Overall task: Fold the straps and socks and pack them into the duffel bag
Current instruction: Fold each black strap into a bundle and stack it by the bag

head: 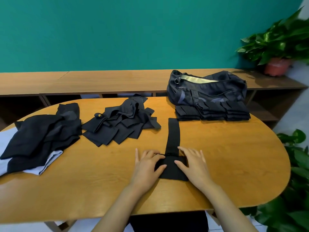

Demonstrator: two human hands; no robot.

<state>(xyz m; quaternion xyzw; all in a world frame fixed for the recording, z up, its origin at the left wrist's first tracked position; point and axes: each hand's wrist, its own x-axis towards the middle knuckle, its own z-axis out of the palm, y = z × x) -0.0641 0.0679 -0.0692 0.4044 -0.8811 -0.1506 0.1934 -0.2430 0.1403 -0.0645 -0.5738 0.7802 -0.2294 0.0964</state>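
Bare forearms (117,206), left hand (147,164), right hand (194,163) — black garment (167,221) below.

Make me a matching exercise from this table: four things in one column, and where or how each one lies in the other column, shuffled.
Things
1. duffel bag
2. folded stack
3. loose pile of straps
4. long strap

Places or states
A. mid-table, jumbled
B. near end under the left hand and right hand
C. far right of the table, zip open
D. neat rows just in front of the bag

Pairs: 1-C, 2-D, 3-A, 4-B
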